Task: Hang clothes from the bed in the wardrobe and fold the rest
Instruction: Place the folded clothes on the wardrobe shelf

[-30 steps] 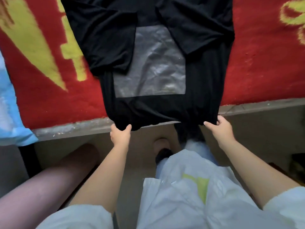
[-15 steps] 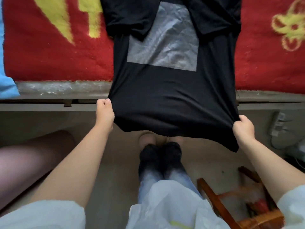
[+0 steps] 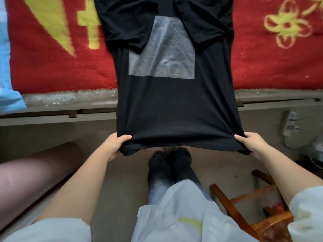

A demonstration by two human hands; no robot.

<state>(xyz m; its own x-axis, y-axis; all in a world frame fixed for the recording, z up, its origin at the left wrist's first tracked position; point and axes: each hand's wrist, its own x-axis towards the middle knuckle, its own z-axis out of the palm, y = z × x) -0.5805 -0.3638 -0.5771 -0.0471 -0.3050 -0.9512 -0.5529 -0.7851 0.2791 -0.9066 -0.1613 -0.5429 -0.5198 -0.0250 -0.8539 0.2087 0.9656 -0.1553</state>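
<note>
Black T-shirt (image 3: pixel 176 105) bore no readable writing, only a grey square print (image 3: pixel 162 55); its sleeves lay folded inward on the red blanket (image 3: pixel 57 67), its hem stretched off the bed between the left hand (image 3: pixel 116 145) and right hand (image 3: pixel 251 144), both grasping its corners.

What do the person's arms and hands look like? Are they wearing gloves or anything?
No gloves. The left hand and right hand are bare, with no rings, watch or bracelets showing. The forearms are bare too, and short, loose, whitish sleeves end around the elbows.
</note>
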